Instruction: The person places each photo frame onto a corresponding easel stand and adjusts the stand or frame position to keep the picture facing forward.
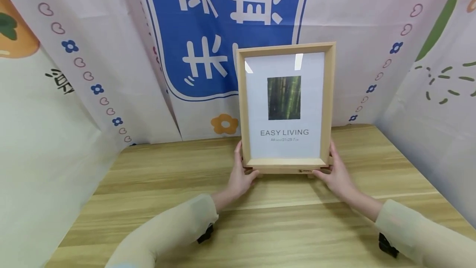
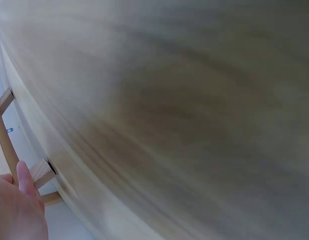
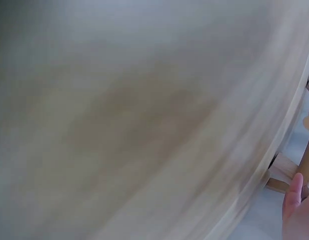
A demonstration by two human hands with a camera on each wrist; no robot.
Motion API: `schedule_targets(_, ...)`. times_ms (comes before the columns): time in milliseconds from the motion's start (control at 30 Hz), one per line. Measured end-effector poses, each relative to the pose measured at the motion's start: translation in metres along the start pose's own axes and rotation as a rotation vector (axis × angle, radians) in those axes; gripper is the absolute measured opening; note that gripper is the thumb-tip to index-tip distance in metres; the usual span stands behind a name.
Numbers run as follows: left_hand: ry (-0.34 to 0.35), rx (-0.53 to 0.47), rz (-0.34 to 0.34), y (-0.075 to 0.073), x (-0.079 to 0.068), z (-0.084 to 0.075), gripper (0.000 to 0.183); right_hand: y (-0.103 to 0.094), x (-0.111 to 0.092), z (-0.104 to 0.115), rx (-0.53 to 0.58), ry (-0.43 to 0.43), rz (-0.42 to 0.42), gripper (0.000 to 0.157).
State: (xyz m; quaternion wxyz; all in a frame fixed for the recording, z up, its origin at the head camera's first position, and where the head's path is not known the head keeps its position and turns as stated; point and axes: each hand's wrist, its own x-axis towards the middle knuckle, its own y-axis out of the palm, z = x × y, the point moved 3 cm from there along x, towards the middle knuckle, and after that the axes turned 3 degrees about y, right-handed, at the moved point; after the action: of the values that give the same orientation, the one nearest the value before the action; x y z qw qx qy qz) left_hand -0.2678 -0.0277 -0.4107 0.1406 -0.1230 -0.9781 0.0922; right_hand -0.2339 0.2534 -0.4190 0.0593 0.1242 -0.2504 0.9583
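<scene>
A light-wood picture frame [image 1: 284, 148] stands upright, leaning back slightly, on the ledge of a small wooden tabletop easel [image 1: 280, 171]. Behind its glazing are a bamboo picture and the words "EASY LIVING". At the lower left corner my left hand [image 1: 241, 177] grips the easel, thumb along the ledge and fingers up beside the frame. My right hand [image 1: 336, 177] mirrors it at the lower right corner. In the left wrist view, my left hand [image 2: 19, 210] is beside the easel's legs [image 2: 43, 172]; the right wrist view catches my right hand [image 3: 298, 210] near another leg [image 3: 283, 166]. The frame hides most of the easel.
The wood-grain table [image 1: 167, 177] extends in front of the easel and to both sides. Close behind hangs a printed cloth [image 1: 208, 113] with a blue panel and white characters. More pale cloth walls off the left [image 1: 48, 144] and right [image 1: 435, 135] sides.
</scene>
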Motion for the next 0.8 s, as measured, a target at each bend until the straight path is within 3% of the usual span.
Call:
schedule_targets(200, 0.001, 0.052, -0.039, -0.016, -0.002, 0.018, 0.105, 0.016, 0.005, 0.006, 0.006, -0.009, 0.023, 0.114)
schedule_targets(367, -0.020, 0.072, -0.082, -0.029, -0.008, 0.019, 0.106, 0.029, 0.008, 0.012, 0.028, -0.008, 0.044, 0.113)
schedule_targets(800, -0.006, 0.091, -0.106, -0.049, -0.016, 0.021, 0.105, 0.047, 0.013, 0.020, 0.059, -0.008, 0.077, 0.111)
